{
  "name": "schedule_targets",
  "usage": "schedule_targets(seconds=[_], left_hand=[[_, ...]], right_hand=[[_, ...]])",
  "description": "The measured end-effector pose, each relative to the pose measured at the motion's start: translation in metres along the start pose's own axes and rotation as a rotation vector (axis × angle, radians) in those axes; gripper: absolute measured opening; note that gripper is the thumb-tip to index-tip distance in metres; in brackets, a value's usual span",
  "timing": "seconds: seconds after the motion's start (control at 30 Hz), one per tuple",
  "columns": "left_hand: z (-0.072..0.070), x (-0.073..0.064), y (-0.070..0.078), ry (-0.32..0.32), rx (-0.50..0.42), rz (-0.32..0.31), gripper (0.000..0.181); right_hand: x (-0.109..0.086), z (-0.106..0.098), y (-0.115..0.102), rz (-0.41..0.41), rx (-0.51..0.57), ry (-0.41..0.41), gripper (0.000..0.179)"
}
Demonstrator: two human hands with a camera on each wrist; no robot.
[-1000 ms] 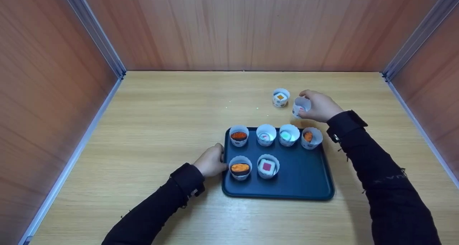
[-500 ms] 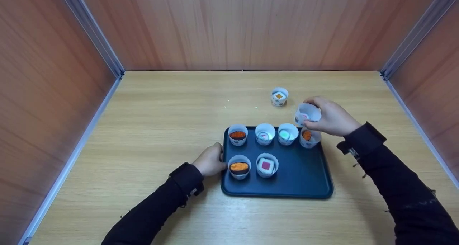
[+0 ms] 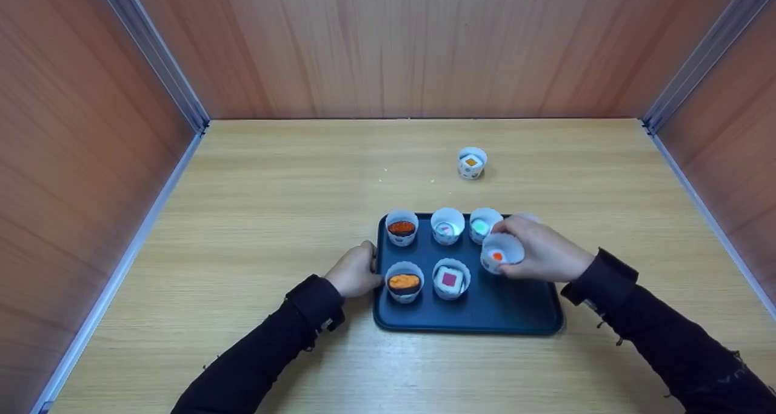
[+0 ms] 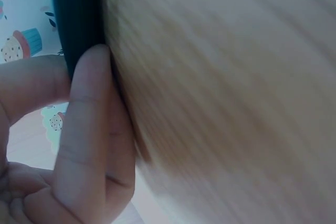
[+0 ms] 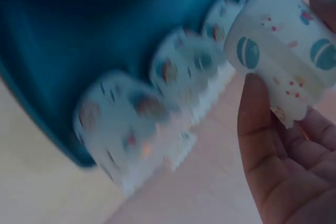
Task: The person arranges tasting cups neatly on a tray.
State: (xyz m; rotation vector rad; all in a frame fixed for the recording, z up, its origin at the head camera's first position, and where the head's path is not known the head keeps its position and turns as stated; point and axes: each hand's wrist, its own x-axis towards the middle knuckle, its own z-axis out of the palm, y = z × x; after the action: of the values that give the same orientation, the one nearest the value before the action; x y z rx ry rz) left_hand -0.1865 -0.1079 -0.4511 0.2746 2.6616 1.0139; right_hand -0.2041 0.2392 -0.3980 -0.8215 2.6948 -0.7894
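Observation:
My right hand point(image 3: 544, 251) holds a white paper baking cup point(image 3: 501, 245) with a small orange-red piece inside, over the right part of the dark tray point(image 3: 467, 322). In the right wrist view, thumb and fingers wrap the printed side of that baking cup point(image 5: 286, 45); it looks raised off the tray. My left hand point(image 3: 353, 272) pinches the tray's left edge; the left wrist view has fingers point(image 4: 86, 114) on both sides of the rim. Similar cups stand on the tray in a back row and, at front, one with an orange-topped piece point(image 3: 404, 283) and one with a white square point(image 3: 448, 279).
One more paper cup point(image 3: 471, 163) with a white and orange piece stands on the wooden table point(image 3: 273, 208) behind the tray. The back row's right-end cup is mostly hidden by my right hand. Wooden panels point(image 3: 394, 50) wall the back and sides.
My right hand has carried its paper cup from the table behind the tray, forward and then left, over the tray. The left hand stays on the tray edge.

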Motion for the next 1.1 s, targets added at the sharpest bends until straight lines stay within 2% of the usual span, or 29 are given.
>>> schedule_targets(seconds=[0.23, 0.47, 0.6, 0.73, 0.93, 1.1], left_hand=[[0.0, 0.001, 0.0, 0.005, -0.002, -0.006, 0.03], [0.001, 0.0, 0.0, 0.014, -0.013, -0.005, 0.03], [0.001, 0.0, 0.0, 0.014, -0.011, 0.016, 0.029], [0.001, 0.0, 0.0, 0.011, -0.014, 0.034, 0.027], [0.001, 0.0, 0.0, 0.013, -0.018, 0.025, 0.028], [0.001, 0.001, -0.001, 0.009, -0.011, 0.007, 0.03]], right_hand=[[-0.001, 0.021, 0.0, -0.022, -0.026, -0.088, 0.052], [0.0, 0.03, 0.004, -0.021, -0.057, -0.1, 0.054], [-0.001, 0.034, 0.008, -0.038, -0.067, -0.106, 0.057], [-0.002, 0.036, 0.01, -0.037, -0.057, -0.12, 0.059], [-0.003, 0.034, 0.008, 0.007, -0.034, -0.142, 0.066], [-0.003, 0.025, 0.004, 0.027, 0.052, -0.133, 0.079]])
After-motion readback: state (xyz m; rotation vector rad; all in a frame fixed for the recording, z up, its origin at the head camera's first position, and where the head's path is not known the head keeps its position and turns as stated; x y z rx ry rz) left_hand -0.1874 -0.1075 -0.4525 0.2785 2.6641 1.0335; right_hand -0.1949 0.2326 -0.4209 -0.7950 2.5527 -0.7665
